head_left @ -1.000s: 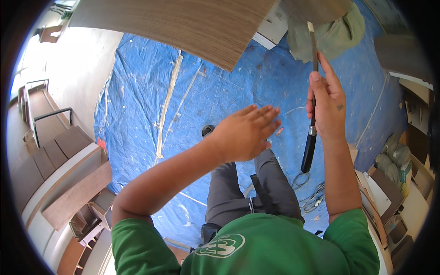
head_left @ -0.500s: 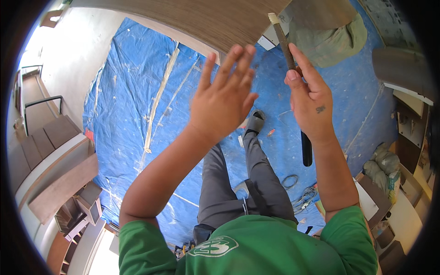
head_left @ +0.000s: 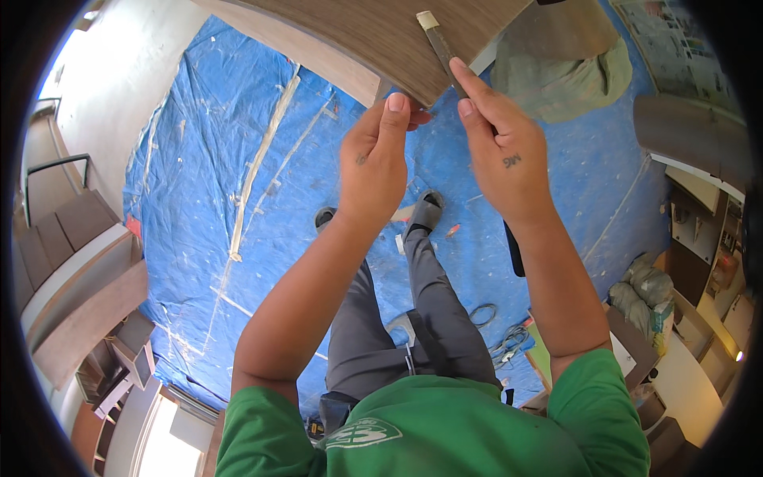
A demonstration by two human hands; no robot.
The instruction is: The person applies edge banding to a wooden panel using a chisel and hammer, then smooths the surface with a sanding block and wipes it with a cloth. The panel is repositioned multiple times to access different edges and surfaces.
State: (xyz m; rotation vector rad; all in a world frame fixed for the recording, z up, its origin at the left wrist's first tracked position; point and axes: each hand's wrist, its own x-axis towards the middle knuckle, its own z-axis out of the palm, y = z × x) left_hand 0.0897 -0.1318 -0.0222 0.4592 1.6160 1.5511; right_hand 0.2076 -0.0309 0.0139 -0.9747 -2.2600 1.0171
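Observation:
My right hand (head_left: 505,155) is closed on a long, narrow dark tool (head_left: 435,40) with a pale tip and a black handle, which shows below the hand. The upper part of the tool lies across the view of a brown wood-grain panel (head_left: 358,32); I cannot tell whether they touch. My left hand (head_left: 373,155) is at the panel's lower corner, thumb in front and fingers curled round it, partly hidden.
A blue tarp (head_left: 199,119) with tape covers the floor under my feet. Boards and cabinet pieces (head_left: 87,302) lie at left, panels (head_left: 691,222) and grey-green bags (head_left: 644,286) at right. Cables (head_left: 509,342) lie by my legs; greenish cloth (head_left: 572,87) is beyond the tool.
My left hand has risen from mid-view, spread, to the panel's corner and curled its fingers. My right hand and the tool have moved leftward, the tool tilting over the panel.

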